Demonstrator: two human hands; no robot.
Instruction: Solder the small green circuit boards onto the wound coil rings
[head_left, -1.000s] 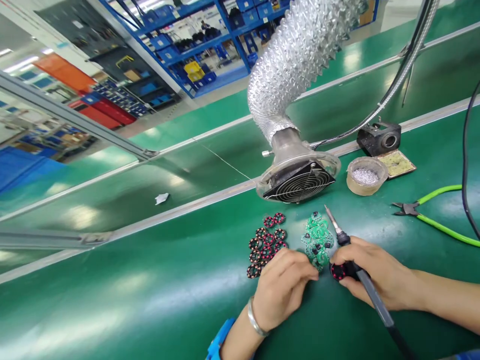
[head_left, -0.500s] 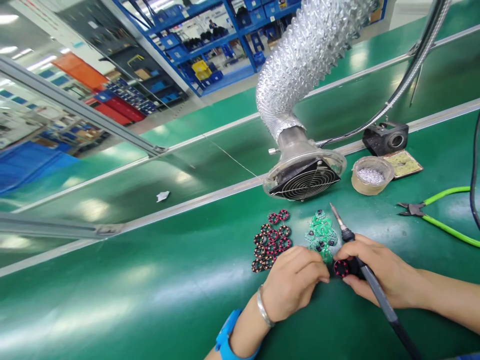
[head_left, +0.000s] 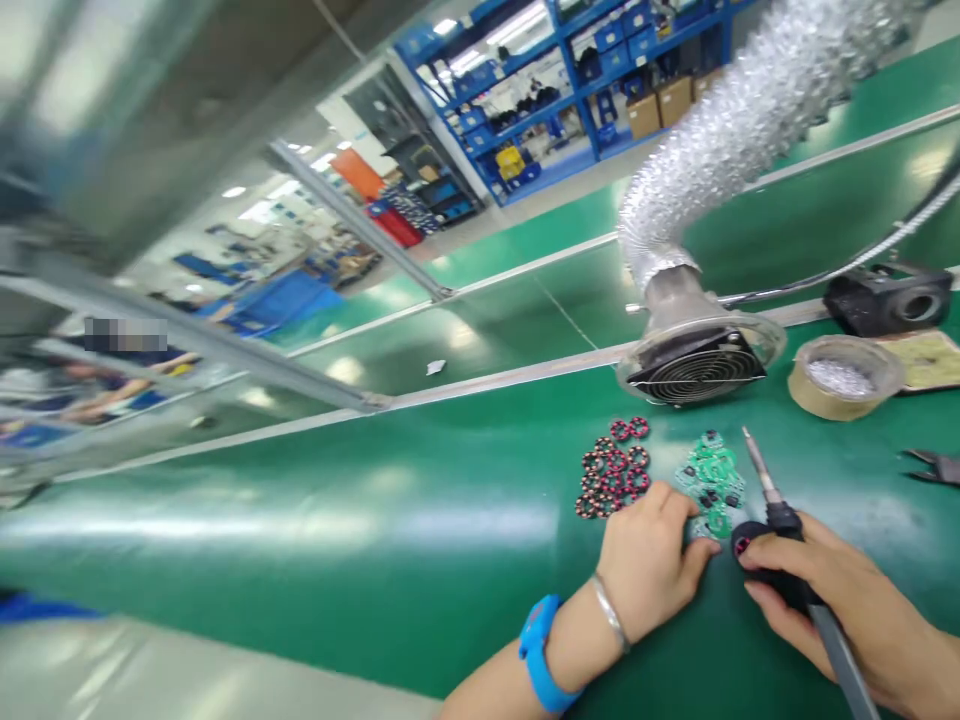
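My right hand (head_left: 840, 595) grips a soldering iron (head_left: 787, 525) with its tip pointing up and away, and pinches a small black and red ring coil (head_left: 742, 545) at its fingertips. My left hand (head_left: 649, 560) rests on the green belt with its fingers curled, touching the edge of a pile of small green circuit boards (head_left: 711, 480). Whether it holds anything is hidden. A cluster of black and red ring coils (head_left: 613, 468) lies just left of the boards.
A silver fume duct with a grilled fan mouth (head_left: 694, 365) hangs over the belt behind the parts. A tape roll holding solder bits (head_left: 840, 380), a black iron stand (head_left: 889, 295) and cutters (head_left: 934, 465) sit at right. Blue shelving stands far back.
The view has swung left, so the parts and both hands now sit further right in frame. My hands keep the same hold on the iron and coil beside the boards.
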